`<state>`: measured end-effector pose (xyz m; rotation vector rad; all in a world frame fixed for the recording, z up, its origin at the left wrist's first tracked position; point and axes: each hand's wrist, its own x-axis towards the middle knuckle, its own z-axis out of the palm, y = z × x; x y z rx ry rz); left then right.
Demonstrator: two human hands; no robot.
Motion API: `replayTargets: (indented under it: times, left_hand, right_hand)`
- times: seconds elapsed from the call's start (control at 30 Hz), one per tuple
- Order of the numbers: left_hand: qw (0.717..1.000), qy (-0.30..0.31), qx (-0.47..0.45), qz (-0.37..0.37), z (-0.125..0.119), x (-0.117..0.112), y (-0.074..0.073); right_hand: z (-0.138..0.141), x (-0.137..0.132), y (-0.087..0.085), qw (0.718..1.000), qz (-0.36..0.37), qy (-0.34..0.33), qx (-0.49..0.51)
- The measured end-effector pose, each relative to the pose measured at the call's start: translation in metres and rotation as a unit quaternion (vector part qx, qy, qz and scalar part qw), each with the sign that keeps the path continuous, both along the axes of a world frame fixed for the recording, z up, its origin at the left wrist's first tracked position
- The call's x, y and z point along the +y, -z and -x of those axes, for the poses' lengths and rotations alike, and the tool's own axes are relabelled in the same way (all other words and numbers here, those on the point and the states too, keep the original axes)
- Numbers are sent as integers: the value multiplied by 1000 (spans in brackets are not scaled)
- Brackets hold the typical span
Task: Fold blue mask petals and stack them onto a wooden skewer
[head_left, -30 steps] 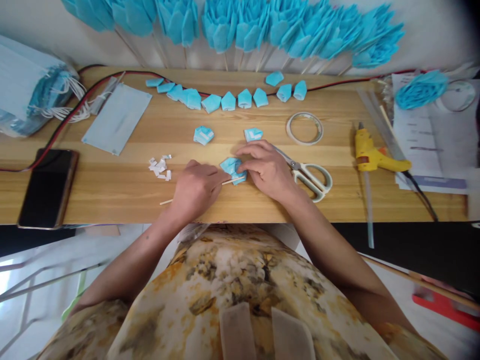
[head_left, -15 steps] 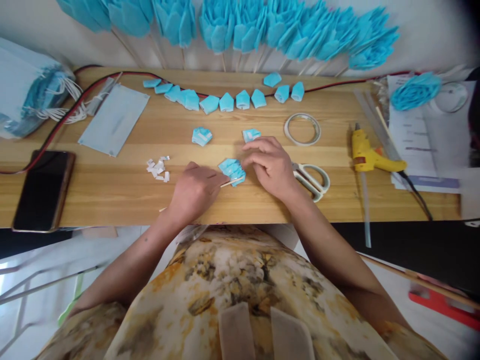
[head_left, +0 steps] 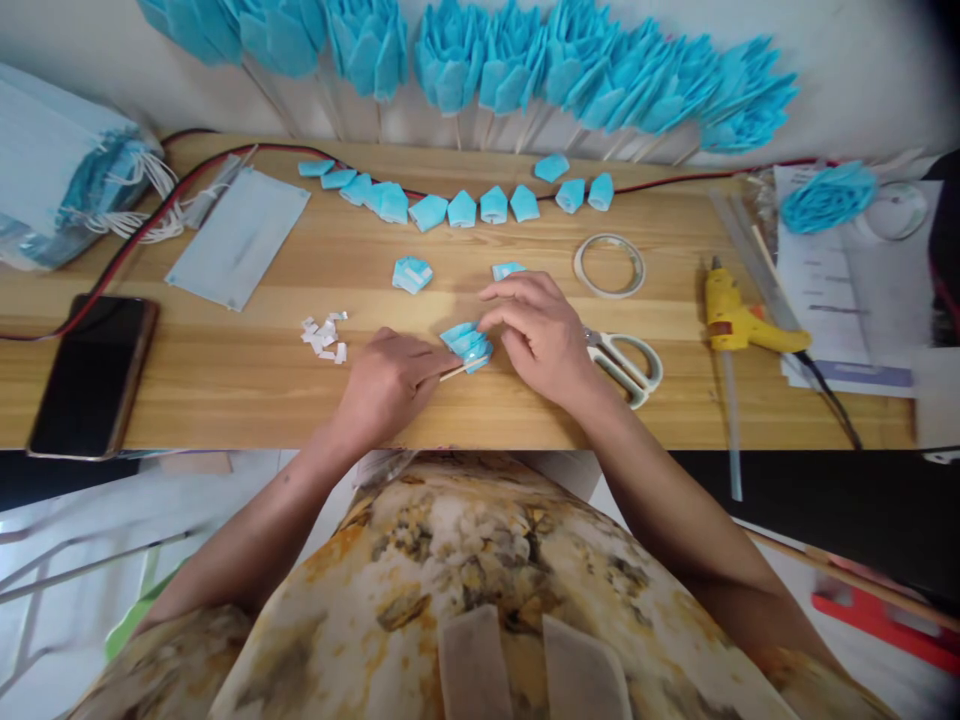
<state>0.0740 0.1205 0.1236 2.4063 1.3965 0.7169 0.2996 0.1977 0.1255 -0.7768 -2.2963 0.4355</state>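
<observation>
A small folded piece of blue fabric (head_left: 471, 342), shaped like a petal, lies on the table between my hands. Closed at its left side, my left hand (head_left: 394, 375) has a thin wooden stick (head_left: 453, 373) at its fingertips, and the stick runs along the near edge of the piece. My right hand (head_left: 541, 335) is at the right side, its fingers loosely bent and apart, one fingertip at the edge of the fabric. Partly behind that hand is another blue piece (head_left: 508, 270) with a white strip. A similar blue piece (head_left: 412, 274) sits farther left.
White-handled scissors (head_left: 631, 368) lie beside my right wrist, below a tape roll (head_left: 609, 265). Several white paper scraps (head_left: 325, 338), a phone (head_left: 91, 375) and a flat mask sheet (head_left: 238, 238) are left. A yellow glue gun (head_left: 739, 315) lies right. Blue fabric flowers (head_left: 517, 60) line the back.
The right fingers have shifted slightly left onto the edge of the blue piece. The left hand stays nearly in place with the stick. The whole view has shifted a little.
</observation>
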Motion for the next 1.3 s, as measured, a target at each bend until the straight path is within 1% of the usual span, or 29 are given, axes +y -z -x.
replayTargets:
  times: [0.1, 0.2, 0.3, 0.4, 0.5, 0.63, 0.77, 0.87, 1.0, 1.07, 1.17, 1.3]
  left_hand:
    - [1000, -1, 15, -2, -1, 1, 1]
    - [1000, -2, 16, -8, 1, 0, 0]
    - [999, -36, 3, -26, 7, -1, -3]
    - [997, -67, 11, -36, 11, 1, -6]
    - [997, -61, 42, -28, 9, 5, -7]
    - [996, -56, 74, -14, 4, 11, -3]
    - [995, -61, 81, -3, 3, 12, 0]
    - [996, -61, 72, 3, 4, 11, 1]
    - [996, -54, 70, 6, 3, 11, 1]
    - [996, -48, 76, 8, 3, 11, 1]
    - [996, -39, 81, 12, 4, 10, 1]
    - [996, -33, 87, 6, 6, 9, 2]
  right_hand:
    - [4, 0, 2, 1000, -4, -17, -23]
    - [6, 0, 8, 998, 19, -17, -55]
    - [7, 0, 12, 997, 40, -10, -68]
    - [7, 0, 13, 997, 40, -7, -67]
    - [7, 0, 12, 996, 44, -4, -72]
    - [8, -1, 10, 994, 57, 0, -91]
    - [5, 0, 9, 992, 59, 32, -103]
    - [-1, 1, 12, 995, 48, 52, -71]
    - [-6, 4, 13, 997, 27, 61, 35]
    - [-5, 4, 11, 995, 27, 74, 62]
    - [-4, 4, 5, 994, 30, 81, 63]
    - [-6, 1, -2, 997, 30, 73, 17]
